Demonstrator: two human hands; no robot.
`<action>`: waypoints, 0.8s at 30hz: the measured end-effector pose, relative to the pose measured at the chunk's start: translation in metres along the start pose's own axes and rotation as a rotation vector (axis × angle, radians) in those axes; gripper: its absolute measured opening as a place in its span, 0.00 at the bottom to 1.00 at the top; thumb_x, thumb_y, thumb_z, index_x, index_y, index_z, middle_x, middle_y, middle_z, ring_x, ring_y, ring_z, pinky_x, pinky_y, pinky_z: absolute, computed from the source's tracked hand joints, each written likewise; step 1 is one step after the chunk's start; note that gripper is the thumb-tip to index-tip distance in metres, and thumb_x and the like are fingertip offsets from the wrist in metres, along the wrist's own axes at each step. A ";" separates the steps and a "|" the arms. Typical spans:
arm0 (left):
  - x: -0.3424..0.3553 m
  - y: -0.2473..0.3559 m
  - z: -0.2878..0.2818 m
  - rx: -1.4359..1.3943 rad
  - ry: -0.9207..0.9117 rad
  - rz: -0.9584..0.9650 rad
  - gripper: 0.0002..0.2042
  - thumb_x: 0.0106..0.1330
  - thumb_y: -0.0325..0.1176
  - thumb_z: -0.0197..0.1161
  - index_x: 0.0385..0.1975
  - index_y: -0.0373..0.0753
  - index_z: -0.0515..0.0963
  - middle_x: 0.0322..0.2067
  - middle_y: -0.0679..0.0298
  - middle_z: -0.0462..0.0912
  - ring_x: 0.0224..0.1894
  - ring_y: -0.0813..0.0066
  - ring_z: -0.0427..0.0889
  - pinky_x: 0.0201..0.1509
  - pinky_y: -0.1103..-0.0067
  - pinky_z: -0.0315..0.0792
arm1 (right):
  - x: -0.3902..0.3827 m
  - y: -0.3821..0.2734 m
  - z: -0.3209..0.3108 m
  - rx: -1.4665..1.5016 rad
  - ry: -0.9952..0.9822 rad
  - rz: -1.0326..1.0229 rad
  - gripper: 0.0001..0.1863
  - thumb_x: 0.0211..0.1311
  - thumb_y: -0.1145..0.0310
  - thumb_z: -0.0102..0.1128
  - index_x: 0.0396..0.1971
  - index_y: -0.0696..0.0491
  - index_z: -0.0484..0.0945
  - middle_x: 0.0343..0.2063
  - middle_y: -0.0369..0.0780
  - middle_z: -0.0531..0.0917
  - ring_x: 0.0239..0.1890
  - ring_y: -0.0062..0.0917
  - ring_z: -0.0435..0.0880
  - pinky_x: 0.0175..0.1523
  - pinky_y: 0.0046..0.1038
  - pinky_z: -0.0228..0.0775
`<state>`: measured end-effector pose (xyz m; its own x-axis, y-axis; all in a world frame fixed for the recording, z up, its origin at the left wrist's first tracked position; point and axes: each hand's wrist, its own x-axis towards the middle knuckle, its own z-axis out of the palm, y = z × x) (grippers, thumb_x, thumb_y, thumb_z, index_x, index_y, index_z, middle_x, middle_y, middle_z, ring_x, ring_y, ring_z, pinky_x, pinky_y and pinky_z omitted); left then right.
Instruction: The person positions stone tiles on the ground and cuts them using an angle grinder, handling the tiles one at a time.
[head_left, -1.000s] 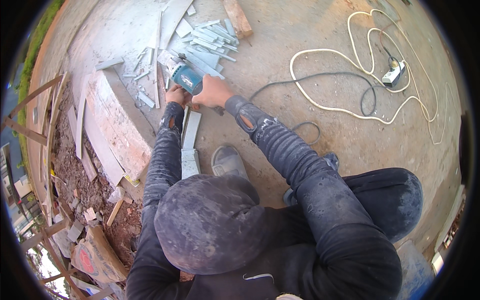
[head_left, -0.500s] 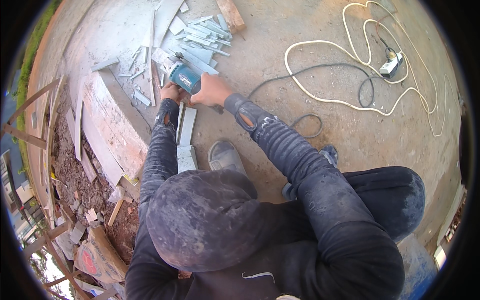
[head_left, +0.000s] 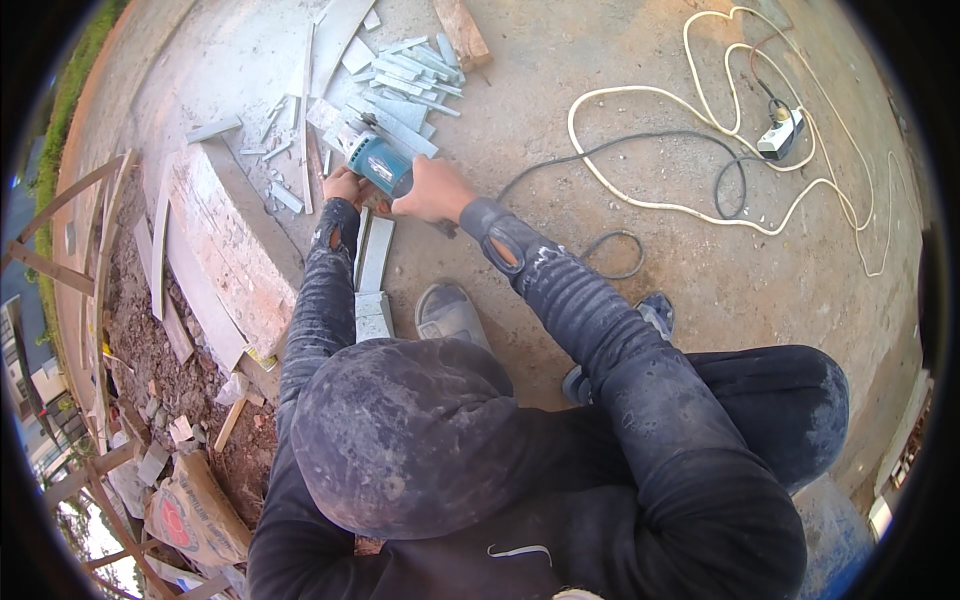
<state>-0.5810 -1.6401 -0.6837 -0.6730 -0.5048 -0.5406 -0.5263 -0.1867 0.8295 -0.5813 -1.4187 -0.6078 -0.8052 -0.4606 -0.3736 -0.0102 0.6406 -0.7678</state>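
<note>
A teal angle grinder (head_left: 377, 165) is in my right hand (head_left: 436, 191), which wraps round the rear of its body. The grinder's front end points up and left over a pale tile piece (head_left: 322, 114); whether it touches the piece I cannot tell. Just left of the grinder, my left hand (head_left: 343, 185) is closed, its fingers curled low beside the tool. What it grips is hidden. Cut grey-green tile strips (head_left: 405, 75) lie in a heap beyond the tool. Closer to me, longer tile strips (head_left: 375, 254) rest beside my shoe.
A long dusty block (head_left: 225, 235) stands left of my left forearm, with rubble and a paper sack (head_left: 200, 510) farther left. At right, a white cable (head_left: 640, 185) loops over the concrete around a power strip (head_left: 781, 133). A brick-like block (head_left: 462, 33) lies beyond the heap.
The grinder and my right hand have shifted slightly right and toward me. My left hand stays almost in place, still closed beside the tool.
</note>
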 end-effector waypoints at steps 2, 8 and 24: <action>0.000 0.000 0.001 -0.002 0.002 -0.002 0.11 0.67 0.18 0.44 0.38 0.27 0.76 0.38 0.53 0.82 0.39 0.57 0.86 0.43 0.66 0.85 | -0.001 0.002 0.000 0.006 -0.007 0.004 0.36 0.39 0.54 0.70 0.45 0.66 0.76 0.42 0.56 0.83 0.45 0.45 0.84 0.52 0.36 0.77; 0.002 -0.002 -0.001 -0.020 0.003 0.000 0.10 0.66 0.18 0.45 0.37 0.28 0.76 0.36 0.54 0.82 0.38 0.58 0.86 0.43 0.66 0.85 | -0.006 0.004 -0.002 -0.009 -0.020 0.011 0.36 0.40 0.53 0.70 0.45 0.65 0.76 0.42 0.55 0.83 0.45 0.45 0.84 0.51 0.36 0.77; 0.007 -0.003 -0.004 0.029 0.008 -0.019 0.10 0.67 0.18 0.43 0.41 0.31 0.73 0.36 0.56 0.82 0.36 0.62 0.86 0.39 0.67 0.85 | -0.024 0.014 -0.005 -0.008 0.002 0.004 0.33 0.37 0.53 0.71 0.40 0.64 0.78 0.38 0.55 0.83 0.43 0.45 0.84 0.49 0.37 0.77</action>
<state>-0.5818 -1.6464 -0.6894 -0.6583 -0.5083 -0.5552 -0.5541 -0.1720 0.8145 -0.5646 -1.3955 -0.6072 -0.8066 -0.4568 -0.3750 -0.0120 0.6470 -0.7624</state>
